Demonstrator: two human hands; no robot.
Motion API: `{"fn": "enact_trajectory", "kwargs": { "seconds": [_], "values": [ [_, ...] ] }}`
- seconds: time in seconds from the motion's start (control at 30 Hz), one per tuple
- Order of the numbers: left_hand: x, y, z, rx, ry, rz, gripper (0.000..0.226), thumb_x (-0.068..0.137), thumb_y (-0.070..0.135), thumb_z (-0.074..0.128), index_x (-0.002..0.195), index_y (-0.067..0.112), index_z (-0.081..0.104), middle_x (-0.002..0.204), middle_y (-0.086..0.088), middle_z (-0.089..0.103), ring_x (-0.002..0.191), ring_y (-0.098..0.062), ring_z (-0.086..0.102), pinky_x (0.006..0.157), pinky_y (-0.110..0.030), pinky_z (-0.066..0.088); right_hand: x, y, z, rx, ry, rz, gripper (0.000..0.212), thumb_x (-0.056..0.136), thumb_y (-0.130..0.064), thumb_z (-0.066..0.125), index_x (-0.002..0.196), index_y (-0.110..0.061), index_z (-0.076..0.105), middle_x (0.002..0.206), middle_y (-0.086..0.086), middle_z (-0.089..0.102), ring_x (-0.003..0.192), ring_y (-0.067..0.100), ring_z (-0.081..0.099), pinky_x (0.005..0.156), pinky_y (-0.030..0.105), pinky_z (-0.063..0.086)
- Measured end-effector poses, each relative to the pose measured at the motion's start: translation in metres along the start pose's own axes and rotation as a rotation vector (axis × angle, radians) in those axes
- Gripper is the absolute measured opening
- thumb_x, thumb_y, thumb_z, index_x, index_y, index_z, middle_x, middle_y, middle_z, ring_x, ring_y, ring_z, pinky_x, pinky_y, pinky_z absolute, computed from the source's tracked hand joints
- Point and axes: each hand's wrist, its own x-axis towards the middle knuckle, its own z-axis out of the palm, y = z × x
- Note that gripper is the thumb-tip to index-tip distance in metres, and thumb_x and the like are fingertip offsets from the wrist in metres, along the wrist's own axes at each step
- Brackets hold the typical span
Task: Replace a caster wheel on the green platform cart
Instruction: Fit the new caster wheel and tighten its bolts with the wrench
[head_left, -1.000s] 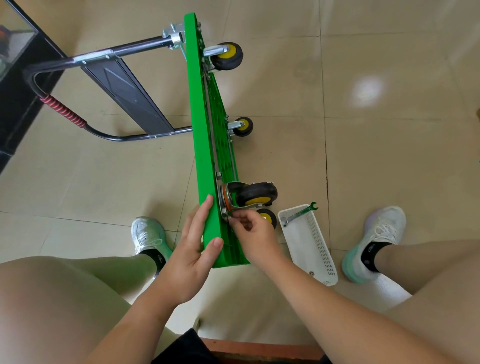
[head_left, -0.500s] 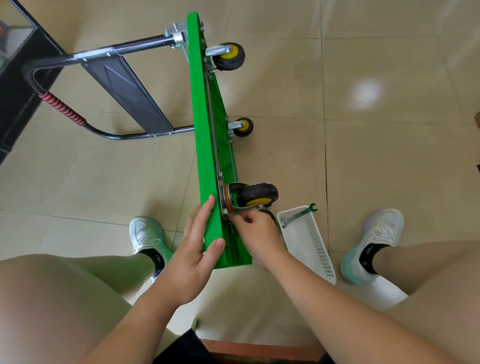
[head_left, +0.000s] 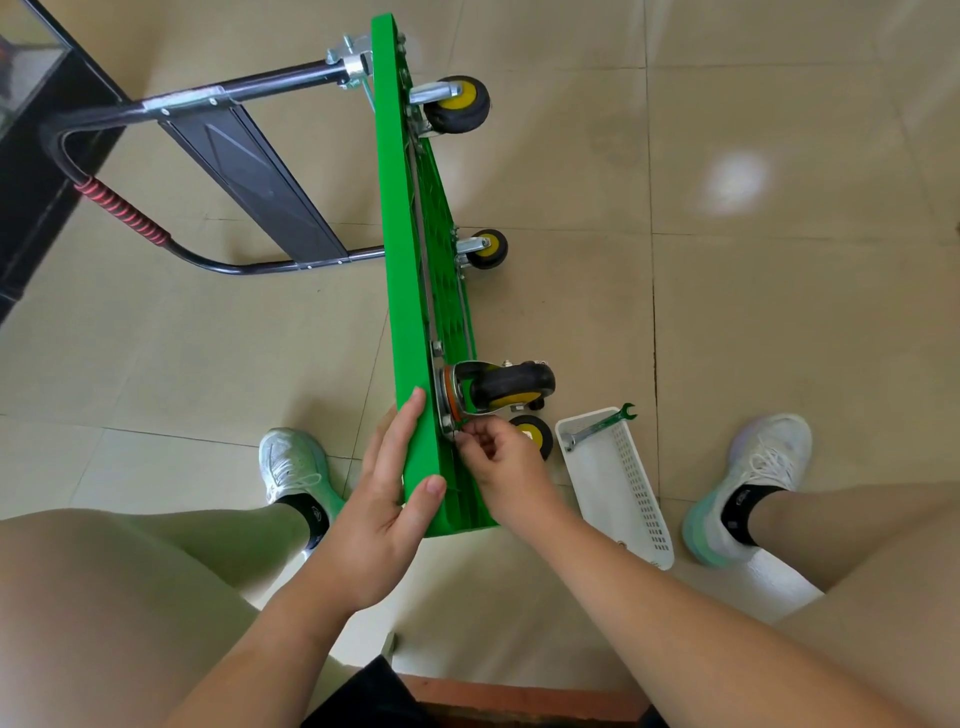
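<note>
Two right fingers (head_left: 480, 432) pinch the caster wheel (head_left: 511, 387) mount.

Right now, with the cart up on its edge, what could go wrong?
1. The cart stands on edge, steadied only by the left hand; it could tip.
2. The right hand pinches a small fastener at the caster plate; it may drop and roll off.
3. The wrench lies across the basket rim and could slide off.

One head-worn wide-angle view, above the person's knees (head_left: 104, 597), facing forward and steeply down. Left hand (head_left: 382, 499) and right hand (head_left: 501, 467) close at centre; green cart (head_left: 400, 249) runs near to far across tiled floor (head_left: 779, 312).
</note>
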Motion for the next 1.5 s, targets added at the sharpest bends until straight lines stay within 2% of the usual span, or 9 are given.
{"fn": "enact_trajectory", "kwargs": {
  "seconds": [0.1,0.43,0.53,0.6,0.7,0.83,1.1,1.27,1.5],
  "values": [
    [0.0,0.0,0.0,0.008,0.001,-0.004,0.064,0.102,0.054,0.042,0.153,0.07,0.008,0.155,0.046,0.02,0.147,0.014,0.024,0.107,0.001,0.026,0.001,0.003,0.003,-0.023,0.01,0.0,0.015,0.098,-0.029,0.061,0.091,-0.017,0.065,0.088,0.008,0.067,0.08,0.02,0.063,0.067,0.025,0.047],
    [-0.002,-0.001,-0.003,0.018,-0.002,-0.03,0.064,0.1,0.056,0.042,0.152,0.071,0.008,0.155,0.048,0.018,0.15,0.012,0.02,0.11,0.001,0.022,-0.002,-0.008,0.003,-0.066,0.022,0.059,0.022,0.1,-0.038,0.059,0.096,-0.019,0.07,0.09,0.0,0.071,0.083,0.014,0.065,0.073,0.031,0.051],
    [0.001,0.003,-0.005,0.043,-0.024,-0.021,0.064,0.1,0.058,0.043,0.153,0.07,0.008,0.157,0.045,0.018,0.152,0.012,0.017,0.111,0.001,0.02,-0.011,-0.017,-0.008,-0.021,0.174,0.044,0.015,0.097,-0.033,0.065,0.091,-0.02,0.071,0.084,-0.003,0.071,0.08,0.01,0.065,0.073,0.03,0.053],
    [0.002,0.004,-0.005,0.037,-0.028,-0.01,0.064,0.101,0.058,0.044,0.153,0.071,0.009,0.157,0.047,0.018,0.15,0.015,0.017,0.109,0.002,0.021,-0.019,-0.021,-0.019,-0.039,0.245,-0.103,0.009,0.095,-0.026,0.069,0.093,-0.02,0.074,0.081,-0.005,0.069,0.077,0.008,0.064,0.069,0.024,0.053],
    [0.002,0.004,-0.004,0.014,-0.023,-0.005,0.065,0.101,0.057,0.045,0.153,0.07,0.01,0.157,0.046,0.018,0.149,0.016,0.019,0.108,0.003,0.023,-0.028,-0.029,-0.025,-0.104,0.203,-0.301,0.012,0.091,-0.019,0.074,0.103,-0.018,0.077,0.084,-0.01,0.066,0.077,0.008,0.063,0.069,0.017,0.052],
    [0.001,0.002,-0.004,0.011,-0.019,-0.013,0.065,0.1,0.057,0.046,0.153,0.071,0.01,0.157,0.047,0.017,0.149,0.017,0.017,0.107,0.003,0.023,-0.024,-0.037,-0.02,-0.08,0.158,-0.319,0.021,0.09,-0.016,0.074,0.111,-0.018,0.076,0.086,-0.018,0.063,0.075,0.004,0.062,0.07,0.011,0.049],
    [0.003,0.0,-0.003,0.013,-0.012,-0.002,0.064,0.101,0.056,0.045,0.153,0.07,0.01,0.165,0.023,0.018,0.15,0.014,0.018,0.109,0.002,0.023,-0.015,-0.039,-0.02,-0.118,0.018,-0.317,0.016,0.099,-0.021,0.062,0.111,-0.015,0.072,0.096,-0.001,0.072,0.086,0.005,0.066,0.076,0.014,0.051],
    [0.002,0.0,-0.002,0.002,-0.015,-0.007,0.064,0.101,0.057,0.043,0.154,0.069,0.009,0.161,0.038,0.018,0.151,0.012,0.018,0.11,0.001,0.022,-0.016,-0.041,-0.017,-0.1,-0.008,-0.299,0.015,0.101,-0.022,0.06,0.104,-0.014,0.071,0.09,-0.002,0.073,0.082,0.007,0.067,0.073,0.023,0.055],
    [0.002,0.003,-0.003,0.012,-0.032,-0.008,0.063,0.1,0.058,0.042,0.152,0.071,0.009,0.158,0.043,0.019,0.151,0.013,0.018,0.111,0.001,0.02,-0.021,-0.036,-0.014,0.031,0.074,-0.212,0.014,0.098,-0.025,0.066,0.108,-0.019,0.074,0.091,-0.01,0.074,0.085,0.003,0.068,0.076,0.016,0.055]
  ]
}}
